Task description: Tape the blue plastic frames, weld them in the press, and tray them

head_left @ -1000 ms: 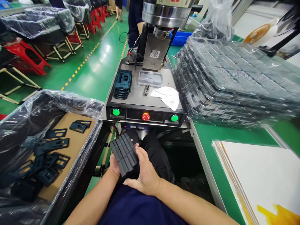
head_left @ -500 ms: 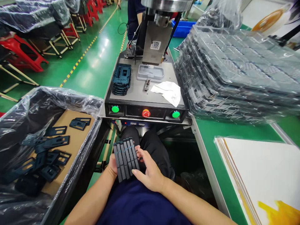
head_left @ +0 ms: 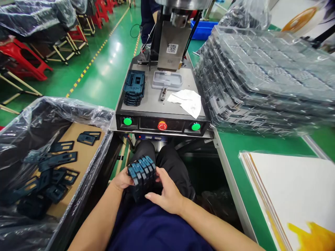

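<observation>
Over my lap is a stack of dark blue-black plastic plates [head_left: 142, 172], several pressed together, with their notched edges facing up. My left hand [head_left: 123, 179] grips the stack from its left side, its fingertips partly hidden behind it. On the right side, my right hand [head_left: 169, 193] has its fingers curled against the plates, with the thumb at the lower edge. Ahead, a similar pile of dark plates [head_left: 134, 83] lies on the left of the press's metal table [head_left: 149, 104].
A grey fixture tray [head_left: 167, 81], a small metal block [head_left: 163, 94] and a white cloth [head_left: 187, 101] lie under the press head [head_left: 174, 45]. At left, a plastic-lined bin [head_left: 104, 143] holds loose plates. Clear trays [head_left: 261, 80] are stacked at right, behind white sheets [head_left: 293, 188].
The stack in my hands has tilted, so its blue notched ends now show where the long dark edges faced up. My left hand has shifted left and slightly up along it.
</observation>
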{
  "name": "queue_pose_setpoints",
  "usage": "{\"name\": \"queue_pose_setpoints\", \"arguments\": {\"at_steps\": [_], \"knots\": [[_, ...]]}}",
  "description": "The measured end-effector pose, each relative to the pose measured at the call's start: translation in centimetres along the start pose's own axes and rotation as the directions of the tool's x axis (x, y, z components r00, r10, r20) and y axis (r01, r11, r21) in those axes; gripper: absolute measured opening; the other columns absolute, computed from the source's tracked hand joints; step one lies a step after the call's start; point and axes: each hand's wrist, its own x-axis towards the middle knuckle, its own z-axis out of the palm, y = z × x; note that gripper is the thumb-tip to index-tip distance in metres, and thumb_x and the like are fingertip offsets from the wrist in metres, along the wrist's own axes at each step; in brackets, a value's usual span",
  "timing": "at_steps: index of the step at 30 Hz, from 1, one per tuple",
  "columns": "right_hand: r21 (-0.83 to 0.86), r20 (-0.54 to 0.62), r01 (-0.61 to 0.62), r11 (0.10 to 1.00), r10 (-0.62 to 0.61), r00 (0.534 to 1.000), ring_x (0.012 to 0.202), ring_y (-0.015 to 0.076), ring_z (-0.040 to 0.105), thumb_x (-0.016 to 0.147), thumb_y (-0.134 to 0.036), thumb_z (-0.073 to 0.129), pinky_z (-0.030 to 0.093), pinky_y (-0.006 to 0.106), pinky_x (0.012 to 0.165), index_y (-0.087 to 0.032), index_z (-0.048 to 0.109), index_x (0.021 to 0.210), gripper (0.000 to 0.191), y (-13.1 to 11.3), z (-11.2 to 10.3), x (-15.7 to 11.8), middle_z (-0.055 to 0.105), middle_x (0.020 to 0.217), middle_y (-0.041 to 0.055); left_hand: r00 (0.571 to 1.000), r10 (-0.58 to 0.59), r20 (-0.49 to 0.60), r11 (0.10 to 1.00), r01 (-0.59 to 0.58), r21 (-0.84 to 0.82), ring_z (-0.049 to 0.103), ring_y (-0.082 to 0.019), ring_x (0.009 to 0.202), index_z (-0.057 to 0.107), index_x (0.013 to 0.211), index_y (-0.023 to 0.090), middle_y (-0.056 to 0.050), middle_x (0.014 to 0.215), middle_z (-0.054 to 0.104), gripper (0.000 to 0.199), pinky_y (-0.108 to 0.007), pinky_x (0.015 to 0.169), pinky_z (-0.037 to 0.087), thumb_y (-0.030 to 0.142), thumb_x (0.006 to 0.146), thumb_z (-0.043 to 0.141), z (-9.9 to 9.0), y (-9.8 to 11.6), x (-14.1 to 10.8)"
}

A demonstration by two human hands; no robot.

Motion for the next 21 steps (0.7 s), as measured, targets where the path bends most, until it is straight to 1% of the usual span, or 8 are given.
{"name": "queue_pose_setpoints", "arguments": {"at_steps": [2,5,10,13,15,17,19,21], "knots": [[-0.002,0.008,0.046,0.999,-0.046,0.999,0.102,0.0217,0.052,0.072,-0.041,0.074,0.051,0.036,0.086,-0.022,0.031,0.139,0.082,0.0,0.0,0.1,0.049,0.117,0.0087,0.990,-0.021,0.137,0.994,0.006,0.110,0.062,-0.034,0.106,0.063,0.119,0.016,-0.014,0.114,0.068,0.075,-0.051,0.099,0.042,0.018,0.047,0.083,0.5,1.8,-0.7],[-0.008,0.022,0.074,0.997,-0.074,0.997,0.102,0.0219,0.052,0.071,-0.043,0.075,0.050,0.036,0.086,-0.023,0.032,0.139,0.083,-0.2,-0.1,0.2,0.050,0.118,0.0085,0.946,-0.001,0.325,0.919,-0.127,0.374,0.052,-0.034,0.122,0.049,0.136,0.021,-0.013,0.131,0.058,0.091,-0.048,0.106,0.035,0.009,0.050,0.079,1.5,4.3,-1.7],[0.021,0.050,0.060,0.998,-0.061,0.997,0.109,0.0235,0.052,0.070,-0.045,0.076,0.049,0.036,0.089,-0.022,0.032,0.139,0.086,-0.4,-0.1,0.3,0.049,0.124,0.0099,0.927,0.067,0.370,0.770,-0.284,0.572,0.050,-0.035,0.123,0.047,0.138,0.021,-0.014,0.140,0.049,0.091,-0.048,0.107,0.034,0.003,0.053,0.074,1.9,5.6,-2.6],[0.054,0.070,0.042,0.998,-0.046,0.997,0.118,0.0266,0.049,0.068,-0.047,0.077,0.046,0.040,0.096,-0.021,0.021,0.145,0.099,-0.1,0.0,0.3,0.046,0.133,0.0128,0.923,0.065,0.379,0.797,-0.277,0.537,0.049,-0.035,0.124,0.043,0.140,0.022,-0.014,0.139,0.050,0.092,-0.049,0.107,0.033,0.005,0.055,0.073,1.9,5.3,-2.5],[0.087,0.077,0.027,0.996,-0.034,0.996,0.126,0.0291,0.044,0.065,-0.048,0.079,0.041,0.045,0.102,-0.020,0.007,0.149,0.113,0.2,0.2,0.4,0.040,0.141,0.0156,0.937,0.099,0.335,0.873,-0.243,0.423,0.050,-0.034,0.123,0.044,0.139,0.022,-0.013,0.136,0.053,0.094,-0.048,0.106,0.035,0.009,0.052,0.076,2.4,4.7,-2.3],[0.099,0.073,0.004,0.995,-0.011,0.997,0.133,0.0311,0.037,0.061,-0.048,0.081,0.036,0.049,0.106,-0.019,-0.004,0.150,0.126,0.5,0.4,0.8,0.032,0.147,0.0181,0.958,0.174,0.230,0.933,-0.235,0.271,0.052,-0.033,0.119,0.048,0.134,0.023,-0.011,0.130,0.058,0.092,-0.045,0.104,0.036,0.012,0.048,0.078,3.1,3.8,-2.0],[0.080,0.059,-0.030,0.996,0.026,0.998,0.137,0.0324,0.031,0.056,-0.046,0.084,0.032,0.051,0.109,-0.019,-0.009,0.150,0.134,0.7,0.3,1.3,0.025,0.150,0.0196,0.972,0.225,0.069,0.958,-0.234,0.165,0.058,-0.030,0.111,0.056,0.123,0.022,-0.008,0.115,0.065,0.077,-0.044,0.102,0.039,0.013,0.050,0.077,4.2,2.5,-1.8],[0.057,0.034,-0.072,0.996,0.070,0.997,0.139,0.0322,0.027,0.056,-0.040,0.084,0.028,0.051,0.111,-0.019,-0.008,0.150,0.133,0.5,0.1,1.8,0.021,0.152,0.0195,0.972,0.217,-0.089,0.971,-0.205,0.125,0.063,-0.027,0.097,0.060,0.110,0.021,-0.005,0.095,0.069,0.057,-0.044,0.096,0.044,0.017,0.055,0.074,5.3,1.2,-1.8]]}}
